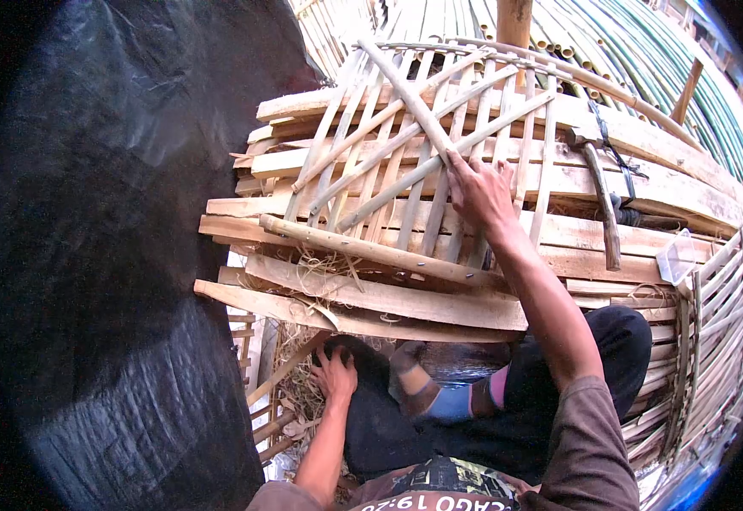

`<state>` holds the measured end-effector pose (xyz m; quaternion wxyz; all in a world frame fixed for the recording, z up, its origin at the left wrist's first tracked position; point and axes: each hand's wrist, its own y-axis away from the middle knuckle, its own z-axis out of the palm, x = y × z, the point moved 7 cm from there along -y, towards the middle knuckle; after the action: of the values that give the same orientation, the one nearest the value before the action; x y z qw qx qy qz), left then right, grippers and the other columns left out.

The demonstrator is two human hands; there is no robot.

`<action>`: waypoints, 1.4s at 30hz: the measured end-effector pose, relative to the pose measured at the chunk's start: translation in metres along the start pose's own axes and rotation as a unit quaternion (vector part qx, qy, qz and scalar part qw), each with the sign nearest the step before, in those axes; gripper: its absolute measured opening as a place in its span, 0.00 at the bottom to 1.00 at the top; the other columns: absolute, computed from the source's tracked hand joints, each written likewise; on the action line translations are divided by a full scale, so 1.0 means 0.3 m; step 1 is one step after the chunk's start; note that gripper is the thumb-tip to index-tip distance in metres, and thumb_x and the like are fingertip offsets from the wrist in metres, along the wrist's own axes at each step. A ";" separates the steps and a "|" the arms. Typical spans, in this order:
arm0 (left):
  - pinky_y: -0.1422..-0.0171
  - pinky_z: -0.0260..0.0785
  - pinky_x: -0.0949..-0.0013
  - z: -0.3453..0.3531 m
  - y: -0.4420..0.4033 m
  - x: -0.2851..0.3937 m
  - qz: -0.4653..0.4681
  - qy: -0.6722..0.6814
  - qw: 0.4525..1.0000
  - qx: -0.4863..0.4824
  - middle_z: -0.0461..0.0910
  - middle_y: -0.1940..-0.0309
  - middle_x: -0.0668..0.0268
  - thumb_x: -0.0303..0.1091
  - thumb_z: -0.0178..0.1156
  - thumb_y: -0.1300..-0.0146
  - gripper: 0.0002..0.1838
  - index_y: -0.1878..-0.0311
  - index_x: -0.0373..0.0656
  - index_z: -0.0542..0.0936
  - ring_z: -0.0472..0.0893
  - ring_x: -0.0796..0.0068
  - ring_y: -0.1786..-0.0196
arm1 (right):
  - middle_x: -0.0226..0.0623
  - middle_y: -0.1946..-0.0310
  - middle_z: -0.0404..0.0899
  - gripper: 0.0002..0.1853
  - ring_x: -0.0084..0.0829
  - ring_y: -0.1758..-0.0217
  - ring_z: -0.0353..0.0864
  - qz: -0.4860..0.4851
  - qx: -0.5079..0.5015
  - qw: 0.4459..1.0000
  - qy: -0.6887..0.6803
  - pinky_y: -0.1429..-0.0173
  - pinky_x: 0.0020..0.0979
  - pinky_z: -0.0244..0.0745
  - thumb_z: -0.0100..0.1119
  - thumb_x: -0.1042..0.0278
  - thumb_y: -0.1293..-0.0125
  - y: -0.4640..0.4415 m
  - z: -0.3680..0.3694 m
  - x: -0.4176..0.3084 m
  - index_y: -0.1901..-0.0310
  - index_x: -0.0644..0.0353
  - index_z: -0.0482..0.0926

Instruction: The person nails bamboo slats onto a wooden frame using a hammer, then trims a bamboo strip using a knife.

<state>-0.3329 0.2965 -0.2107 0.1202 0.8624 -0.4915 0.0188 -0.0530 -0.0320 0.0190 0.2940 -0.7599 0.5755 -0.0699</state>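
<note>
A lattice panel of bamboo strips (pixel 401 170) lies over rough wooden planks, with slats running up and down and several diagonal strips across them. A longer loose-looking bamboo strip (pixel 405 92) slants over the panel from its top left. My right hand (pixel 480 192) grips this strip's lower end, its fingers partly bent over the slats. Along the panel's near edge runs a round bamboo rail (pixel 371 249) with nail heads showing. My left hand (pixel 335 375) rests on my knee in dark trousers (pixel 363 417), fingers spread and holding nothing.
A hammer (pixel 599 200) lies on the planks (pixel 669 192) at right, near black straps (pixel 614 153) and a clear plastic container (pixel 676 258). Black sheeting (pixel 124 255) hangs at left. Bamboo poles (pixel 627 51) fill the back; another slatted panel (pixel 720 315) stands at right.
</note>
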 end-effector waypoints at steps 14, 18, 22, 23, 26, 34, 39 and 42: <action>0.33 0.56 0.34 -0.008 0.003 -0.010 -0.005 0.016 1.000 -0.010 0.55 0.26 0.61 0.44 0.63 0.39 0.22 0.41 0.57 0.78 0.63 0.34 0.36 | 0.44 0.63 0.81 0.25 0.44 0.59 0.83 -0.015 0.027 0.999 -0.024 0.38 0.62 0.57 0.53 0.72 0.39 0.006 -0.006 -0.006 0.38 0.52 0.74; 0.32 0.55 0.33 0.009 -0.003 -0.021 -0.009 0.033 0.999 -0.020 0.56 0.26 0.59 0.44 0.63 0.39 0.21 0.41 0.56 0.78 0.62 0.34 0.35 | 0.46 0.65 0.79 0.21 0.44 0.58 0.82 0.003 -0.020 0.999 -0.032 0.34 0.64 0.58 0.51 0.67 0.31 0.005 -0.006 0.005 0.37 0.53 0.74; 0.31 0.54 0.34 0.015 -0.004 -0.020 0.002 0.031 1.000 -0.006 0.56 0.27 0.58 0.45 0.63 0.39 0.22 0.41 0.56 0.78 0.62 0.34 0.34 | 0.44 0.66 0.79 0.21 0.44 0.59 0.82 0.012 -0.055 0.998 -0.019 0.36 0.62 0.59 0.51 0.67 0.31 -0.001 -0.018 -0.014 0.37 0.53 0.73; 0.31 0.54 0.34 0.015 -0.004 -0.017 0.003 0.029 1.000 -0.007 0.56 0.27 0.58 0.45 0.63 0.39 0.22 0.41 0.56 0.78 0.62 0.34 0.34 | 0.43 0.66 0.80 0.22 0.44 0.59 0.81 -0.009 -0.025 1.000 -0.012 0.36 0.61 0.60 0.52 0.68 0.32 0.004 -0.005 -0.008 0.36 0.52 0.72; 0.31 0.55 0.35 -0.014 0.004 -0.013 -0.022 0.007 1.000 -0.017 0.56 0.26 0.58 0.46 0.62 0.39 0.22 0.41 0.57 0.78 0.62 0.34 0.34 | 0.43 0.67 0.80 0.22 0.44 0.59 0.81 -0.015 -0.014 1.000 -0.023 0.38 0.60 0.60 0.53 0.68 0.32 0.001 -0.019 -0.008 0.37 0.51 0.73; 0.30 0.54 0.35 -0.011 0.003 -0.014 -0.013 0.033 0.999 -0.015 0.57 0.27 0.60 0.46 0.63 0.39 0.23 0.40 0.57 0.78 0.62 0.36 0.33 | 0.42 0.66 0.79 0.20 0.42 0.59 0.81 -0.019 -0.009 1.000 -0.012 0.40 0.58 0.62 0.53 0.68 0.32 0.002 -0.012 0.003 0.38 0.53 0.74; 0.30 0.54 0.35 -0.006 -0.001 -0.017 -0.005 0.032 0.999 -0.005 0.57 0.27 0.60 0.46 0.63 0.39 0.23 0.40 0.57 0.79 0.61 0.37 0.32 | 0.43 0.63 0.80 0.20 0.42 0.57 0.82 -0.004 -0.021 1.000 -0.023 0.35 0.62 0.59 0.52 0.68 0.31 0.004 -0.008 0.006 0.38 0.53 0.75; 0.30 0.54 0.35 -0.001 -0.006 -0.021 -0.007 0.035 0.999 -0.005 0.57 0.27 0.59 0.46 0.63 0.40 0.23 0.40 0.57 0.79 0.60 0.36 0.32 | 0.44 0.62 0.81 0.20 0.43 0.58 0.82 0.000 -0.019 1.000 -0.024 0.34 0.62 0.58 0.53 0.67 0.32 0.001 -0.009 0.006 0.39 0.53 0.75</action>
<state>-0.3345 0.3028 -0.2118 0.1412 0.8641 -0.4809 0.0454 -0.0538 -0.0348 0.0207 0.2929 -0.7667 0.5698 -0.0407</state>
